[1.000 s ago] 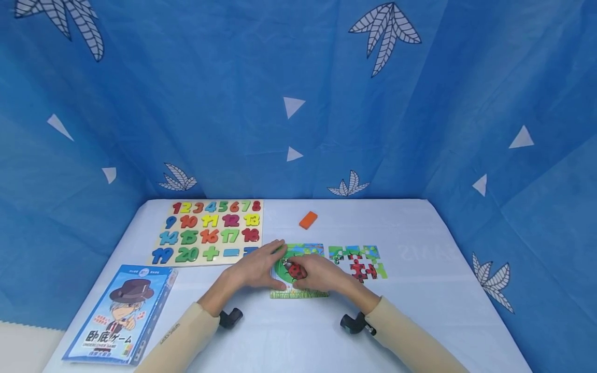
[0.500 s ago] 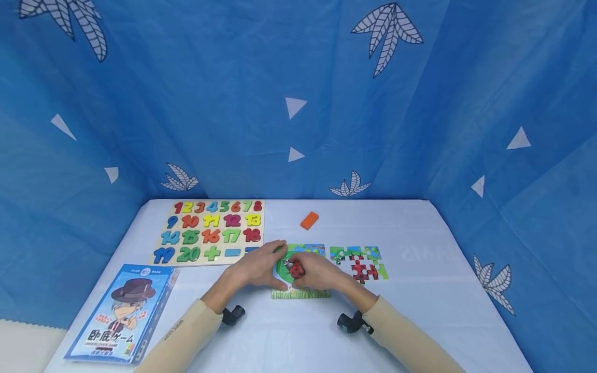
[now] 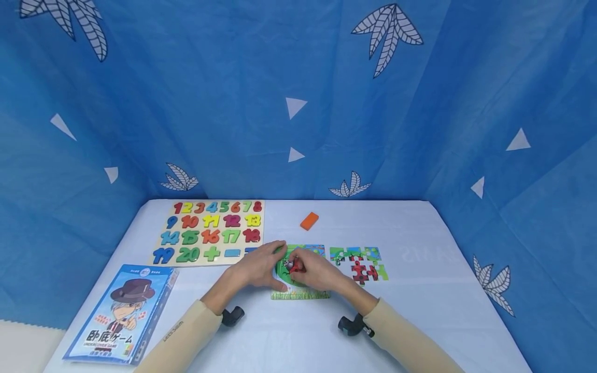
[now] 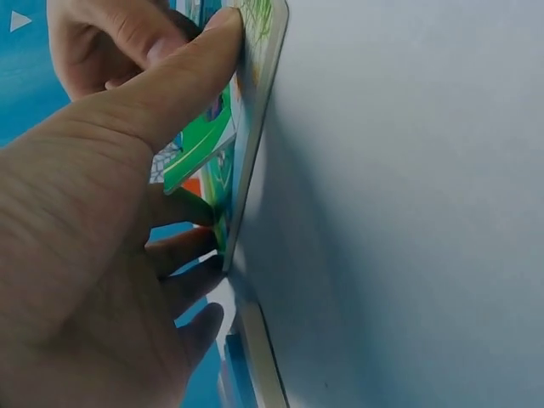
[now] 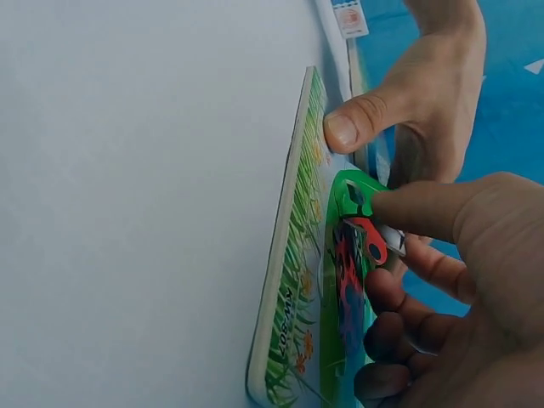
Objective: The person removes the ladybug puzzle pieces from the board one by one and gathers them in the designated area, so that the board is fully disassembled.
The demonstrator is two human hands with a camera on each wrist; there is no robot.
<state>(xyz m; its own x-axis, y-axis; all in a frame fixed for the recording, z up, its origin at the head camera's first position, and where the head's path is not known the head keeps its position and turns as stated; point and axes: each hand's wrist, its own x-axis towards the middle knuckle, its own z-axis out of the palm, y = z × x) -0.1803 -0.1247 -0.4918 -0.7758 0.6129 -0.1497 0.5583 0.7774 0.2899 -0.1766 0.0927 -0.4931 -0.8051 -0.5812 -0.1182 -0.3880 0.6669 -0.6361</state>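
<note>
A flat puzzle board (image 3: 300, 296) with a ladybug picture and a grass border lies before me. Along its left side rests my left hand (image 3: 258, 265), thumb on the lower left corner, fingers spread toward the upper left edge. My right hand (image 3: 322, 272) is over the board's middle, pinching a jigsaw piece (image 5: 374, 242) with red and green print between thumb and finger. That piece is tilted up off the board in the right wrist view; the fingers hide part of it. To the right of the board lie several loose joined jigsaw pieces (image 3: 360, 272) with ladybug and leaf print.
A wooden number board (image 3: 211, 264) is at the back left, close to my left hand. The blue game box (image 3: 121, 316) stands at the front left. An orange block (image 3: 309, 220) lies behind the puzzle. Blue cloth (image 3: 298, 171) rises behind the white table (image 3: 289, 342).
The right hand's fingers have shifted slightly up and over the ladybug, covering more of it, and a piece now shows tilted in its pinch. The left hand has stayed in place.
</note>
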